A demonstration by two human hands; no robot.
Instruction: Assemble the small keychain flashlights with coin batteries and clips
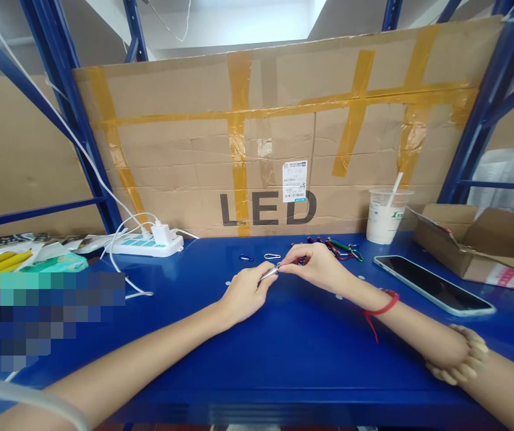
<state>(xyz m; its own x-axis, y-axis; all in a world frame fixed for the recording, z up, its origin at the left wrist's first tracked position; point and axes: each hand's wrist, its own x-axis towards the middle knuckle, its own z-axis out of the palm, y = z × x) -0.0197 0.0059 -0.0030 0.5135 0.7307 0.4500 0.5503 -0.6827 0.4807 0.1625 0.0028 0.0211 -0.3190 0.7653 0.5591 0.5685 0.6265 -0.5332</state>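
Observation:
My left hand (247,291) is closed around a small silver metal tube (269,273), held slanted just above the blue tabletop. At the tube's upper right end, the thumb and forefinger of my right hand (317,263) pinch a tiny metal part; its exact shape is too small to make out. Beyond my hands lie a blue carabiner (246,257) and a silver carabiner (272,256), apart from each other. Behind my right hand is a loose group of coloured carabiners (344,246) in red, green and purple, partly hidden by that hand.
A phone (434,284) lies at right, beside an open cardboard box (477,239). A drink cup (385,218) with a straw stands at the back. On the left are a white power strip (149,244) with cables and yellow packets (0,263). Cardboard (185,161) walls the back.

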